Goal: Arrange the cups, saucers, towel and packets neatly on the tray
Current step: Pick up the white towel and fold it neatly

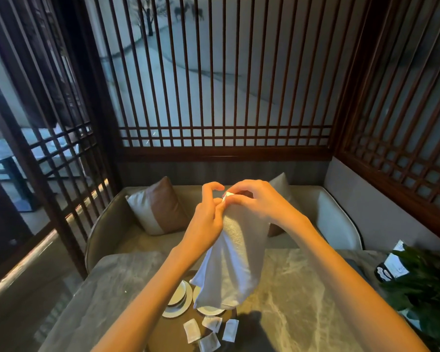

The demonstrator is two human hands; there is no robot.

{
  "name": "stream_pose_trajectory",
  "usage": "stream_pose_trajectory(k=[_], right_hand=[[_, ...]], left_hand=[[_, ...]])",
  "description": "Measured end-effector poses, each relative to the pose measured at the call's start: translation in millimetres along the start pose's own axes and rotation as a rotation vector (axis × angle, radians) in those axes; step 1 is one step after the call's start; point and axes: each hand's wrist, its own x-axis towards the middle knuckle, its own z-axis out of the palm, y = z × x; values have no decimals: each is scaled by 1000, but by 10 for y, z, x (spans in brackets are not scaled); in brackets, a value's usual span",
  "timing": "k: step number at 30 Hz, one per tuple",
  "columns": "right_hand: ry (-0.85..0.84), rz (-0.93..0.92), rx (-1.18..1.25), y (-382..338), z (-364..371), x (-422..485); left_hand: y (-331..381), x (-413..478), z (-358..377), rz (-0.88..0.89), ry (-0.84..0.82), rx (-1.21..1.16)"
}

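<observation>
A booth of dark wooden lattice screens and a cushioned bench encloses a grey marble surface [290, 288]. Above it, the white towel [235, 262] hangs lengthwise in the air. The left hand [208, 219] and right hand [262, 201] meet at its top edge, and each grip is pinched on the cloth there. The aim is probably to let the towel drop straight and match its corners for a fold.

Its lower end dangles over a round wooden tray [165, 335]. On the tray two saucers [178, 298] sit side by side, the right one partly hidden. Several paper packets [192, 330] lie scattered and not yet lined up. The cups cannot be clearly made out.
</observation>
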Motion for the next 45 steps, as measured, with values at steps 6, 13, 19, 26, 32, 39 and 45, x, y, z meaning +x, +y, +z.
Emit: stream_pose_trajectory(k=[6,13,19,26,32,39,45], right_hand=[[71,-29,-19,-92,-43,62],[211,-33,-115,-31,-297,140],[377,-10,-89,200,-535,121],[569,37,67,447,-717,-45],[672,150,184,719,-789,-230],[756,254,363,939,-698,-426],[745,317,394,1002,-643,-556]], left_hand=[[-61,-68,4,-66,-120,-147],[-335,-161,-77,-171,-350,134],[-500,-183,-220,-173,-374,94],[-597,-70,-403,-211,-424,49],[-580,41,-504,-189,-295,29],[-420,236,-479,-208,111,-85],[-322,373,-526,-334,110,-128]])
